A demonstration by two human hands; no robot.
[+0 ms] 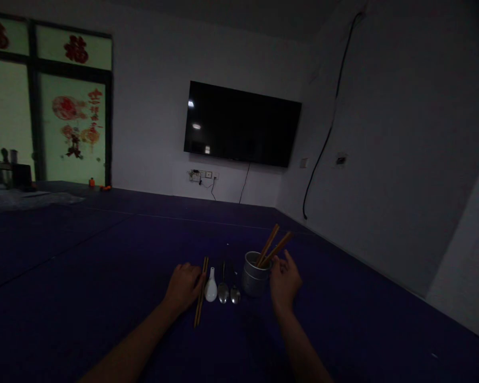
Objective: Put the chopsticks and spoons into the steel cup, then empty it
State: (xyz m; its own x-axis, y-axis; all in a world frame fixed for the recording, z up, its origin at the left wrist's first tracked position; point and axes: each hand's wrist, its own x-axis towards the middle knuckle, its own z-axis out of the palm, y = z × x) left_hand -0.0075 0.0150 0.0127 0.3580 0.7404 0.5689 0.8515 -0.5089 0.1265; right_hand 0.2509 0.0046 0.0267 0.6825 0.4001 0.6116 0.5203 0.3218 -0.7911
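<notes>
My left hand (184,287) rests on the dark blue surface with bent fingers, its fingertips closed at a pair of wooden chopsticks (199,304). Just right of these lie a white soup spoon (211,290) and two metal spoons, a larger one (223,292) and a smaller one (235,294), bowls toward me. An upright grey metal cup (254,280) has several wooden chopsticks (277,247) leaning out to the right. At the cup's right rim is my right hand (285,282), fingers closed there and one finger raised; the exact grip is hard to see in the dim light.
The wide blue surface (115,276) reaches back to the wall, where a black television (241,125) hangs. A dark cable (323,143) runs down the right wall. Small orange objects (91,182) and clear plastic sheeting (27,199) are at the far left.
</notes>
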